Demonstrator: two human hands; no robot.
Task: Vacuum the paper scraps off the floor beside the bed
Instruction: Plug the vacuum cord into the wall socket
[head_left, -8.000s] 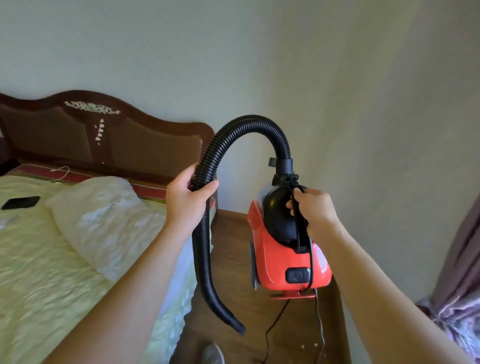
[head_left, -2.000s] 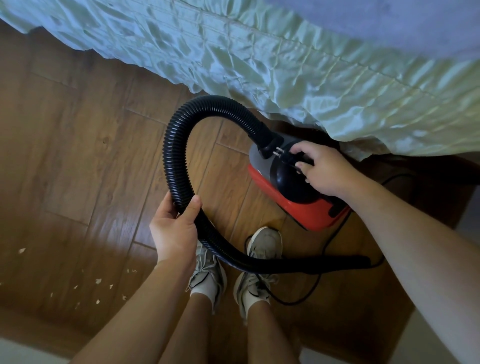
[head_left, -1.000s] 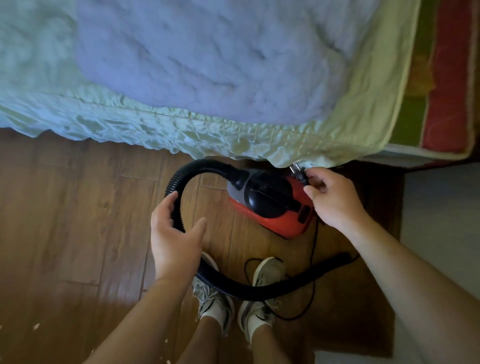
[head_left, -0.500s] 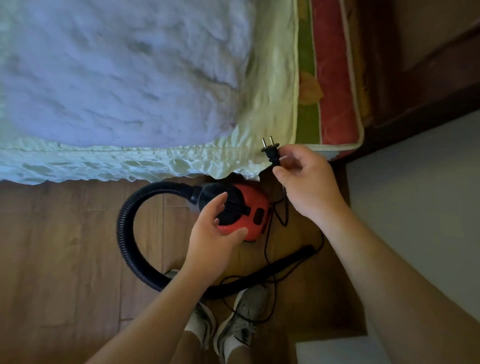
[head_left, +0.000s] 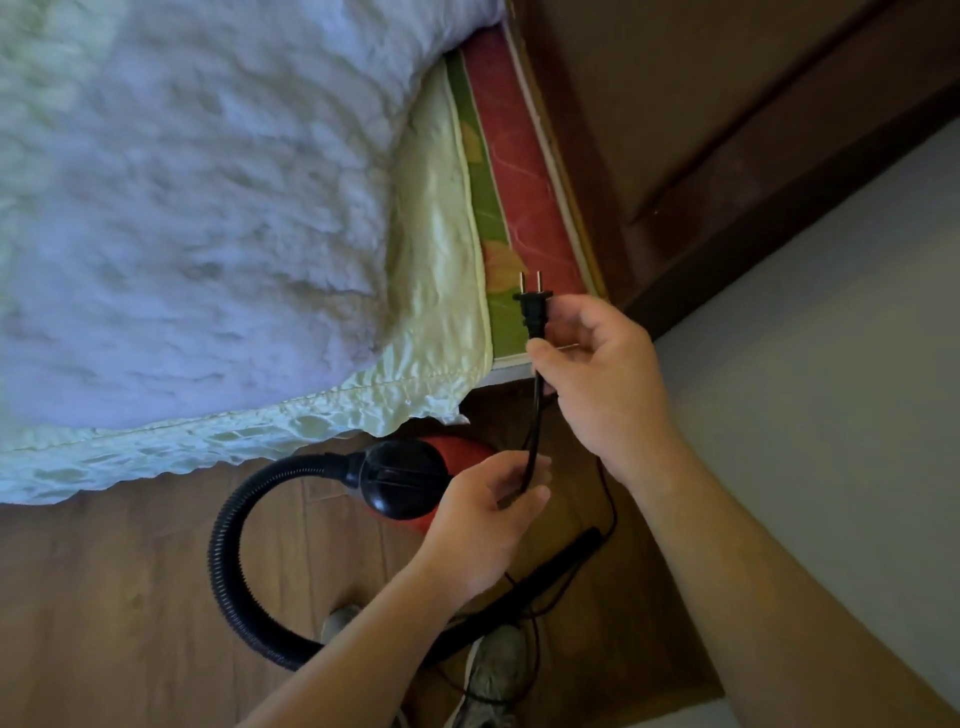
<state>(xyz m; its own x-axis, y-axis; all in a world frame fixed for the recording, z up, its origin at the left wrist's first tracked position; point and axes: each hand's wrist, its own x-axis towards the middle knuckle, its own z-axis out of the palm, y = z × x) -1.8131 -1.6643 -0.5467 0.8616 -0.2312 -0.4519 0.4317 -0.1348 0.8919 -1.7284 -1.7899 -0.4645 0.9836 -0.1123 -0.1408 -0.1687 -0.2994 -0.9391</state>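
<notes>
Pinching the cord (head_left: 535, 426) below its plug (head_left: 535, 312) with your right hand (head_left: 602, 384), lower with your left hand (head_left: 483, 519), you're readying to plug in.

The left hand (head_left: 483, 525) covers the near end of the red vacuum (head_left: 460, 451), and the quilted bed cover (head_left: 431, 291) overhangs its far side, so where the cord (head_left: 535, 415) enters the body cannot be told. The cord vanishes inside the left hand's curled fingers. The right hand (head_left: 597, 374) hides the base of the plug (head_left: 534, 312). The hose (head_left: 223, 561) passes behind the left forearm, which conceals its join with the nozzle (head_left: 571, 556). The shoes (head_left: 493, 670) are partly hidden by that forearm and cut by the bottom edge. The blanket (head_left: 182, 208) is blurred and runs off the top and left edges.
</notes>
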